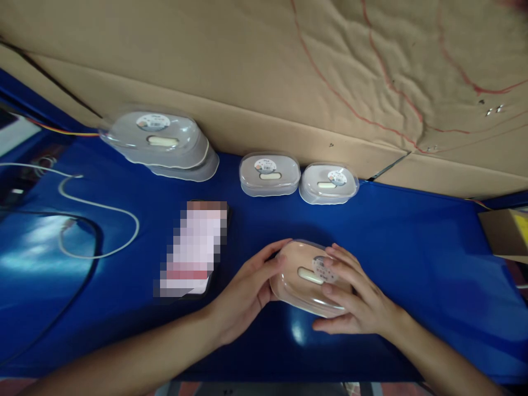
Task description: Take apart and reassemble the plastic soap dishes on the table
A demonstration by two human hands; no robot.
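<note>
Between my two hands is an oval plastic food container (295, 286) with a clear lid, a pale oblong tab on top and a round printed sticker. My left hand (251, 286) grips its left end, thumb over the lid's edge. From the right, my right hand (358, 291) closes on the other end, its fingers lying across the lid and partly over the sticker. The container's underside is hidden, so I cannot tell whether it touches the table.
Two similar small containers (270, 175) (329, 184) stand against the cardboard wall (231, 121). Larger stacked containers (160, 146) are at the back left. A phone (193, 247) lies left of my hands on the blue tabletop (412, 247). Cables (99, 203) trail at left; a cardboard box (501, 234) sits far right.
</note>
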